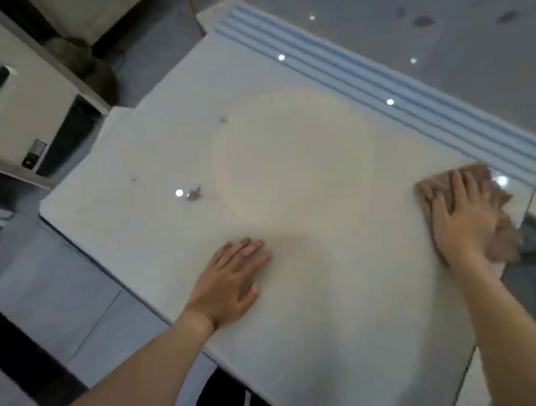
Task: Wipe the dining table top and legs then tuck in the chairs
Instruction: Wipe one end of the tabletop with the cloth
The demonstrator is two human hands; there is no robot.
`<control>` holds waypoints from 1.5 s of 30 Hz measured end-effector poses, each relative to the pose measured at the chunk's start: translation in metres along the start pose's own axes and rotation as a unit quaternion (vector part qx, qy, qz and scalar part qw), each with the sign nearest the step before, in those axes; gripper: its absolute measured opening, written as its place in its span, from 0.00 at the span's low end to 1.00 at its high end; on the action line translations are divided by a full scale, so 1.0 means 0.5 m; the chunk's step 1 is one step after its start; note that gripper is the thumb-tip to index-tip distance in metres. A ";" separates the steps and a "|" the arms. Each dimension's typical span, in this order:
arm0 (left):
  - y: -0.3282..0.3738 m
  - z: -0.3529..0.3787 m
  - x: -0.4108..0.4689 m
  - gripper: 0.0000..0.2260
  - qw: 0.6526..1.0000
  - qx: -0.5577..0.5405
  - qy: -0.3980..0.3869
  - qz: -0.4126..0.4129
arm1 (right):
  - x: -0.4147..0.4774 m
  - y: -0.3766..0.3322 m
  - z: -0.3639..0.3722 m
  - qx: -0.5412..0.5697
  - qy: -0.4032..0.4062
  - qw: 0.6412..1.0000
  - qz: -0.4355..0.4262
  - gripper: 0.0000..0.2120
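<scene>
The dining table (pixel 293 161) has a glossy white top with blue stripes (pixel 388 85) along its far side. My right hand (pixel 465 220) presses flat on a brownish-pink cloth (pixel 504 240) near the table's right edge, with the cloth bunched under the palm and fingers. My left hand (pixel 229 281) rests flat on the near part of the top, fingers spread, holding nothing. A small brown smudge (pixel 195 193) and a smaller speck (pixel 223 120) mark the left half of the top. No chair or table leg shows clearly.
Grey tiled floor (pixel 57 285) lies to the left of the table. White shelving (pixel 34 106) with dark openings stands at the far left. Ceiling lights reflect as bright dots on the top. The table's right edge (pixel 534 190) runs just past the cloth.
</scene>
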State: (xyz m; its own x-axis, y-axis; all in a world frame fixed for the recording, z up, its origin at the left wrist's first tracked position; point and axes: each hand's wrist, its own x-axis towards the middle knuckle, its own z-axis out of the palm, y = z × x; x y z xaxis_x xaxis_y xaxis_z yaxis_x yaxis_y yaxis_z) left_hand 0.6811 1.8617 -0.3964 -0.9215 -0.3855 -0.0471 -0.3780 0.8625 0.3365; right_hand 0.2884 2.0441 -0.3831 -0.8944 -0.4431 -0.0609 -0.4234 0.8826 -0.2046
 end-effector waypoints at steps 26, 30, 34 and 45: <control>-0.236 -0.121 -0.102 0.24 0.995 -0.006 -0.014 -0.102 | -0.549 -0.345 0.121 0.018 -0.094 0.929 -0.357 0.30; -0.264 -0.108 -0.093 0.23 0.995 -0.010 0.002 -0.101 | -0.452 -0.479 0.149 0.010 -0.103 0.865 -0.491 0.32; -0.281 -0.096 -0.092 0.25 0.995 -0.025 0.028 -0.093 | -0.211 -0.474 0.145 0.021 -0.107 0.878 -0.466 0.31; -0.289 -0.086 -0.095 0.24 0.996 -0.028 0.053 -0.066 | -0.005 -0.757 0.179 0.007 -0.040 0.984 -0.174 0.32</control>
State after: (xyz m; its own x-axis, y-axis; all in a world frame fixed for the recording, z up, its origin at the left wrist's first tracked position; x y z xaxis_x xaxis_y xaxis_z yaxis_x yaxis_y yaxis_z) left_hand 0.7834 1.7415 -0.4022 -0.8484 -0.5293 0.0036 -0.4869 0.7832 0.3867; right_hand 0.4640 1.6970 -0.3931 -0.6809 -0.7298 -0.0618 -0.6996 0.6731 -0.2397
